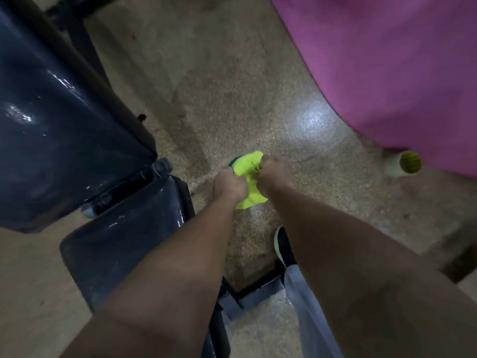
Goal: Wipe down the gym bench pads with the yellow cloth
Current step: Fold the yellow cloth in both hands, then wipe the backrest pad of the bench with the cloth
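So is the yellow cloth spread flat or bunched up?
Bunched up: the yellow cloth is crumpled between the left hand and right hand.

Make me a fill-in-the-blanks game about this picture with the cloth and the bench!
1. Both hands, the left hand and the right hand, hold a bunched ____ cloth.
2. The cloth is held over the ____, not on the bench pads.
3. The shiny bench pads are to the person's ____.
4. The big mat at upper right is ____.

Missing words: yellow; floor; left; pink
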Motion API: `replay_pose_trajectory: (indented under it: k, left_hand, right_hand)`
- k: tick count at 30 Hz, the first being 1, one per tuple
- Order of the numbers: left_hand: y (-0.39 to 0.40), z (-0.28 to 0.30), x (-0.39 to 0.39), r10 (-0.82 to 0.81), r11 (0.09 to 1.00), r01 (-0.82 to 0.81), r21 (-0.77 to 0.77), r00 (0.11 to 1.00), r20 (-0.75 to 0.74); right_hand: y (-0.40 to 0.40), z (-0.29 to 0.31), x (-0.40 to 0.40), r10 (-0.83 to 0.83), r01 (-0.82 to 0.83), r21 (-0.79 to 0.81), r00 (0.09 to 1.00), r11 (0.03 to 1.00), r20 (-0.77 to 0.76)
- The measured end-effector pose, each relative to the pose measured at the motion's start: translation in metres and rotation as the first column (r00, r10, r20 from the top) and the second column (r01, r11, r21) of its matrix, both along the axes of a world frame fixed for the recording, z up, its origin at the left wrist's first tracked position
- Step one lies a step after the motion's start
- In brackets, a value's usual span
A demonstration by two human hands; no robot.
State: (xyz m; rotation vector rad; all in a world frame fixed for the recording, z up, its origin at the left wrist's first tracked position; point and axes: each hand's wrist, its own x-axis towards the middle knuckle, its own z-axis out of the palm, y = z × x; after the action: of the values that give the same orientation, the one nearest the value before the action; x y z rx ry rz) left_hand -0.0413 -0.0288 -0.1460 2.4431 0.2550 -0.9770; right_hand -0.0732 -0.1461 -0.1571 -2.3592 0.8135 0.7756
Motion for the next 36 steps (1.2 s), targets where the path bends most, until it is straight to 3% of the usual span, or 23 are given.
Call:
replay_pose_trajectory:
  k: [3,7,10,13,17,20,27,29,32,36]
  left_hand:
    - [0.000,0.023,0.005,0.046,0.990,-0.046,-0.132,0.999,-0.001]
    - [0.002,0.085,0.033,0.104,0.954,-0.078,-0.289,0.992,0.076]
    - [0.003,0.151,0.068,0.158,0.924,-0.076,-0.375,0.969,0.191]
    - [0.007,0.242,0.114,0.231,0.879,-0.051,-0.473,0.915,0.330]
    - [0.030,0.376,0.186,0.288,0.852,0.027,-0.522,0.809,0.513]
    - [0.067,0.469,0.238,0.328,0.848,0.065,-0.526,0.715,0.618]
    - [0.157,0.639,0.331,0.370,0.874,0.095,-0.477,0.507,0.779]
    - [0.183,0.665,0.355,0.341,0.897,0.089,-0.433,0.482,0.807]
    - [0.218,0.683,0.385,0.249,0.944,0.060,-0.325,0.517,0.819]
    - [0.254,0.684,0.405,0.126,0.978,0.085,-0.191,0.492,0.861]
  right_hand:
    - [-0.003,0.029,0.013,0.077,-0.077,-0.052,0.997,0.996,0.010]
    - [0.000,0.085,0.041,0.105,-0.088,-0.074,0.955,0.993,0.278]
    - [0.004,0.143,0.079,0.099,-0.116,0.010,0.890,0.993,0.446]
    - [0.016,0.217,0.128,-0.002,-0.068,0.089,0.781,0.994,0.625]
    - [0.045,0.336,0.210,-0.051,-0.043,0.091,0.566,0.995,0.823]
    - [0.078,0.428,0.274,-0.024,-0.122,0.081,0.411,0.989,0.911]
    - [0.180,0.612,0.387,-0.093,-0.197,0.132,0.193,0.971,0.977]
    - [0.204,0.637,0.413,-0.072,-0.228,0.110,0.169,0.967,0.983]
    - [0.236,0.648,0.443,0.068,-0.268,-0.015,0.187,0.963,0.980]
    - [0.262,0.630,0.457,0.256,-0.173,-0.224,0.194,0.959,0.947]
